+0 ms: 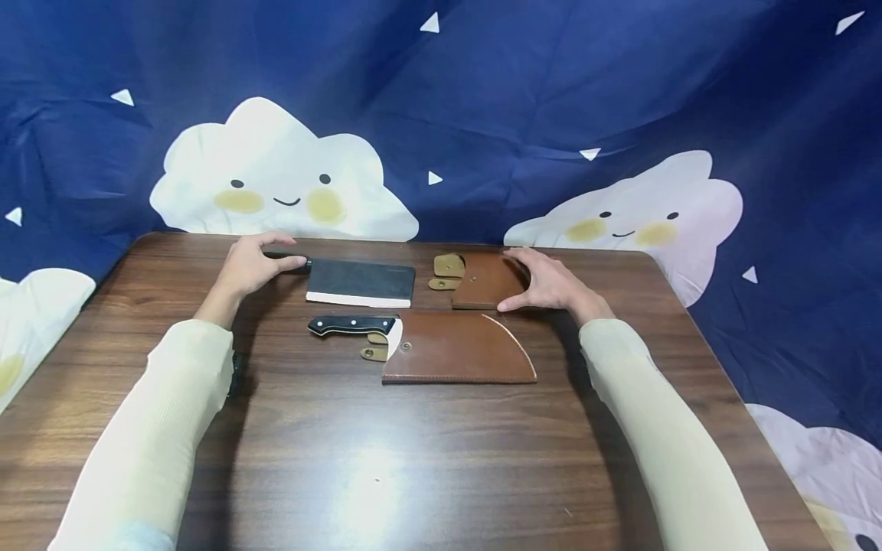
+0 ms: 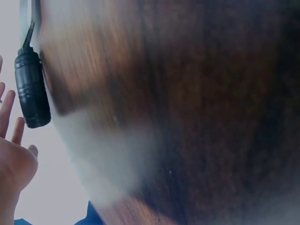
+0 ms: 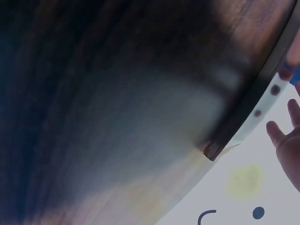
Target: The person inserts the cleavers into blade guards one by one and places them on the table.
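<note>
A cleaver with a dark blade (image 1: 361,282) and a bright cutting edge lies at the back of the table. My left hand (image 1: 249,264) is at its black handle (image 2: 32,89), with thumb and fingers spread; in the left wrist view the fingers show beside the handle's end. To the right, a small brown leather sheath (image 1: 482,279) lies with its tan straps pointing left. My right hand (image 1: 551,283) spans the sheath's right end, thumb near the front edge and fingers near the back. In the right wrist view, the fingertips appear apart from the sheath's dark edge (image 3: 253,103).
In front lies a second knife with a black riveted handle (image 1: 351,325), its blade mostly inside a larger brown leather sheath (image 1: 458,348). The wooden table (image 1: 296,459) ends at a blue curtain (image 1: 475,92) printed with white clouds.
</note>
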A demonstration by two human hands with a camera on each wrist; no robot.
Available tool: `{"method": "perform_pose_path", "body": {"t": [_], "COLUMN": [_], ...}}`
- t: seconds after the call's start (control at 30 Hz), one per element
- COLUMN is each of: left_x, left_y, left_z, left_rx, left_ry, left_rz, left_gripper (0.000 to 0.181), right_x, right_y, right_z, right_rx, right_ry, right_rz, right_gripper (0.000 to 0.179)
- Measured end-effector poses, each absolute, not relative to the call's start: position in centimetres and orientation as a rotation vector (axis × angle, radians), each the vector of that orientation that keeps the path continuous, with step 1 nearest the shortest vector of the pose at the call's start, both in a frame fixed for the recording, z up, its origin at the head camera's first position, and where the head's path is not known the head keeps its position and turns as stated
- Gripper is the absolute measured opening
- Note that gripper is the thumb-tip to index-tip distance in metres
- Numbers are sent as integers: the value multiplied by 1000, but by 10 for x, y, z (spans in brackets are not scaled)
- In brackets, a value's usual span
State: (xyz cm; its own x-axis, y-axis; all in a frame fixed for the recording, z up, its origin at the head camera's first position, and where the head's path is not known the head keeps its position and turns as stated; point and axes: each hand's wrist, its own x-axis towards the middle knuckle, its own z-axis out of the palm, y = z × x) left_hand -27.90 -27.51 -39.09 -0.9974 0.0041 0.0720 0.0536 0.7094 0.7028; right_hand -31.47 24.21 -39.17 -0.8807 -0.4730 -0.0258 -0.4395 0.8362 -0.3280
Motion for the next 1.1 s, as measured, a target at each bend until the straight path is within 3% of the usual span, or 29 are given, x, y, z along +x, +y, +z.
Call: {"method": "perform_pose_path", "body": {"t": [1.1], "left_x": [-288], "left_y": [-276], "left_z": [-411], "left_rx": [-151], "left_ry": [-2928], "left_rz": [-1157], "left_gripper": [51], "right_x": [-322], "right_y": [239], "right_z": [-398], "right_rx": [-722], "right_ry": [2876], "right_rz": [-209], "right_gripper": [125]}}
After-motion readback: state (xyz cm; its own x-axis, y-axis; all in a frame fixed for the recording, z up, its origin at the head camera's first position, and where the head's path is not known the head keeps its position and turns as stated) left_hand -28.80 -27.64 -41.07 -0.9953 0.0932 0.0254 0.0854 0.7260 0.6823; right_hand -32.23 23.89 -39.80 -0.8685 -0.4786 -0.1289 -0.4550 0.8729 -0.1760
